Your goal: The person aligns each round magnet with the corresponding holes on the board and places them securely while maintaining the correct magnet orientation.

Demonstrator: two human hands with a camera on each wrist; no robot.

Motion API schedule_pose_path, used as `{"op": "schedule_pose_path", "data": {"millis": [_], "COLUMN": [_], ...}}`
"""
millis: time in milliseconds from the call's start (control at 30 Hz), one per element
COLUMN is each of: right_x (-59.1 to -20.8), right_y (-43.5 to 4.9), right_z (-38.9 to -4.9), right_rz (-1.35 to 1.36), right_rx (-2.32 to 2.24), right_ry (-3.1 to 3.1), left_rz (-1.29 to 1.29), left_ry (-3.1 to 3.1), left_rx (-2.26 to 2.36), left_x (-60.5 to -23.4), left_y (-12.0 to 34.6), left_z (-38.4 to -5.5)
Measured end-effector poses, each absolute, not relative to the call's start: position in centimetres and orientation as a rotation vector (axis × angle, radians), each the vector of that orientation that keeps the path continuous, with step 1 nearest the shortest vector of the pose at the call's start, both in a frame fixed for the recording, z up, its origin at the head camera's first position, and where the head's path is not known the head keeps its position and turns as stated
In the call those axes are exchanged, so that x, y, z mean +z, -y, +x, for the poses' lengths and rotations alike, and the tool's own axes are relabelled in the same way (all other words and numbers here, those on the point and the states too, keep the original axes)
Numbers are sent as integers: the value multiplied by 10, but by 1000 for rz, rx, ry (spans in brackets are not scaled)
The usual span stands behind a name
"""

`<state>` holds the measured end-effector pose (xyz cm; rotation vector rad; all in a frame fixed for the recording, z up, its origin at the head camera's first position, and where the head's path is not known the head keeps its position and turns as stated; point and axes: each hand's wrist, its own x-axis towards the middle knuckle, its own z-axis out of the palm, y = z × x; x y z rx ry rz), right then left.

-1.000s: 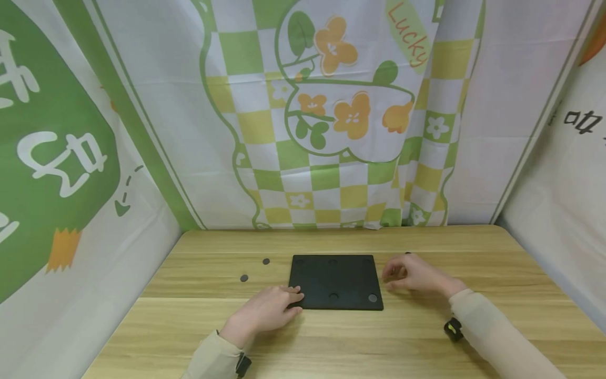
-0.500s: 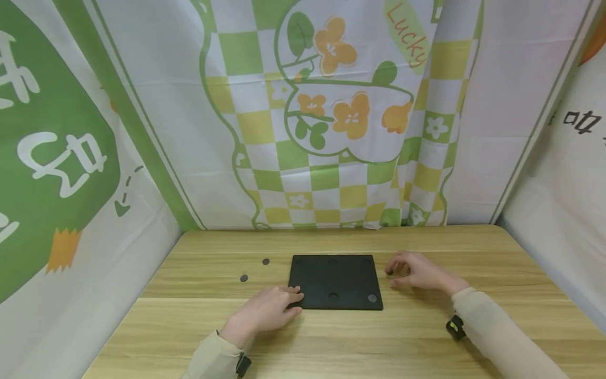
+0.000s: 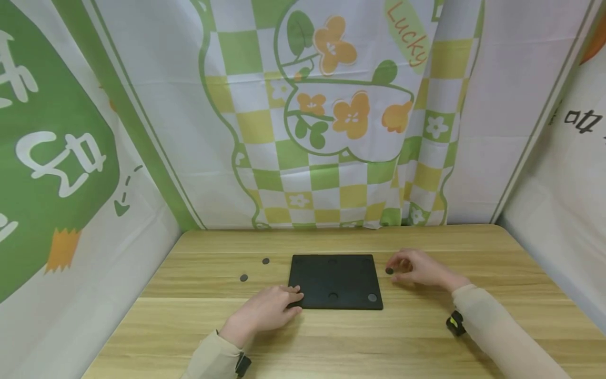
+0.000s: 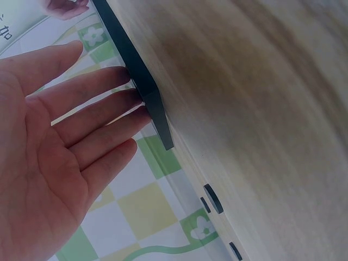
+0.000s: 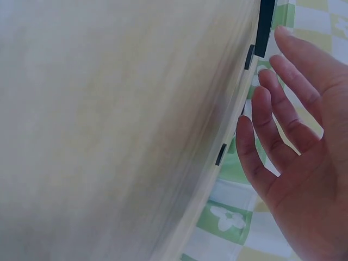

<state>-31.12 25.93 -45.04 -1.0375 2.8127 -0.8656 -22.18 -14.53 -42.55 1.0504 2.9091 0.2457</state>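
Observation:
A thin black board [image 3: 333, 279] with several round recesses lies on the wooden table; a grey disc [image 3: 372, 298] sits at its front right corner. My left hand [image 3: 267, 310] rests on the front left corner, and the left wrist view shows its fingers extended, fingertips at the board's edge. Just right of the board, a small dark disc [image 3: 389, 271] lies on the table by the fingertips of my right hand [image 3: 416, 269]. In the right wrist view those fingers are loosely bent, apart from the near disc [image 5: 249, 57], with nothing held.
Two more dark discs, one farther back [image 3: 265, 261] and one nearer [image 3: 243, 278], lie left of the board. Another disc [image 5: 221, 154] shows on the table in the right wrist view. A patterned curtain [image 3: 331, 195] hangs behind the table [image 3: 341, 342].
My right hand has shifted slightly back and to the right. The dark disc by its fingertips now shows plainly, while one seen behind the hand is hidden. The left hand stays put.

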Motion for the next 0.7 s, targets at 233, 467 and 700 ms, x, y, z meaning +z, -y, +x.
{"op": "schedule_pose_path", "data": {"millis": [233, 467, 700], "right_x": [-454, -456, -457], "right_y": [-261, -264, -267], "right_z": [-316, -320, -322], "right_rz": [-1007, -1017, -986], "right_rx": [-909, -918, -907], "right_ry": [-2781, -2769, -2758], "left_rz": [1063, 1064, 1077], "left_ry": [-2916, -2914, -2919], "left_rx": [243, 239, 241], "left_x": [-424, -425, -424], "left_y": [146, 146, 145], "left_z": [-221, -221, -221]}}
